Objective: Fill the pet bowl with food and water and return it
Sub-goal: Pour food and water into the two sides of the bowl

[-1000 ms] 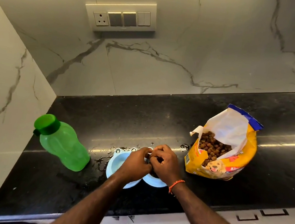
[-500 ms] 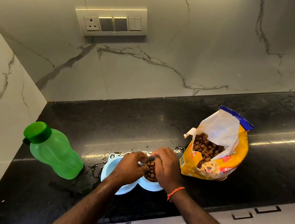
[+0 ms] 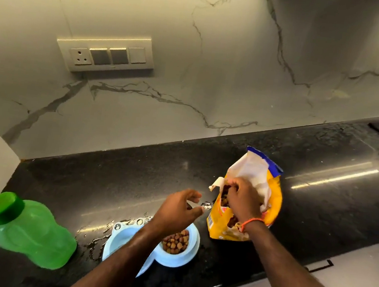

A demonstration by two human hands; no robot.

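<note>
One double bowl (image 3: 191,243), one food bag (image 3: 269,205), one green bottle (image 3: 29,233) on the surface. Right hand (image 3: 243,200) grabs kibble inside the bag, left hand (image 3: 179,210) loose, empty.

We see right hand (image 3: 243,199) curled inside open yellow kibble bag (image 3: 272,201), left hand (image 3: 179,210) loose above blue double pet bowl (image 3: 190,251); kibble (image 3: 176,242) in right cup, green bottle (image 3: 29,233) left on black counter (image 3: 106,192).
</note>
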